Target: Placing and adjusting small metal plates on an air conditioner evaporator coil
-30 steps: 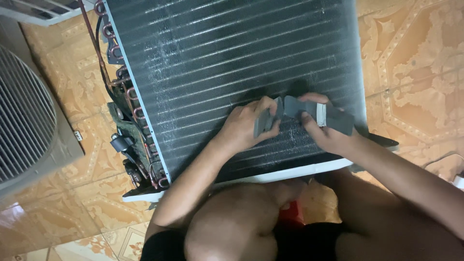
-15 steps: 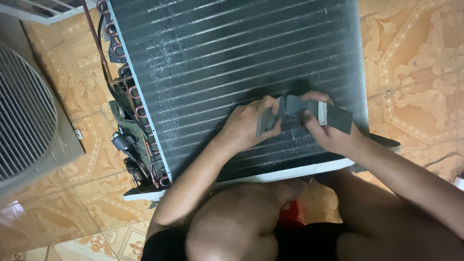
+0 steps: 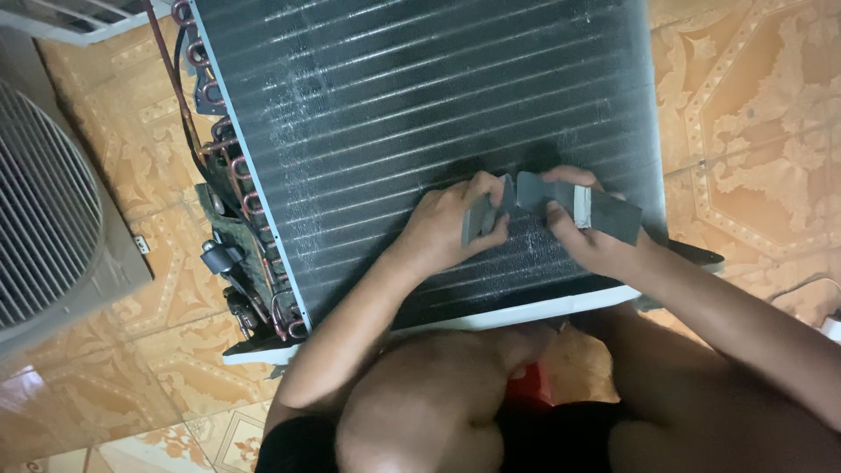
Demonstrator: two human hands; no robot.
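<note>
Right now both hands work a grey fin comb [image 3: 547,203] against the dark finned coil [image 3: 420,114], which lies flat on the patterned tile floor [image 3: 753,96]. The left hand [image 3: 455,229] closes its fingers around the comb's near end, and the right hand [image 3: 589,238] pinches the flat grey handle part. The hands sit close together, both clamped on the tool, low on the coil's face near its white bottom edge. Judging by the pose, the step in hand is setting the comb's teeth into the fins; any stroke calls for keeping the tool square to the fin lines. Copper tube bends [image 3: 229,166] run down the coil's left side, beside a grilled fan housing [image 3: 53,219].
</note>
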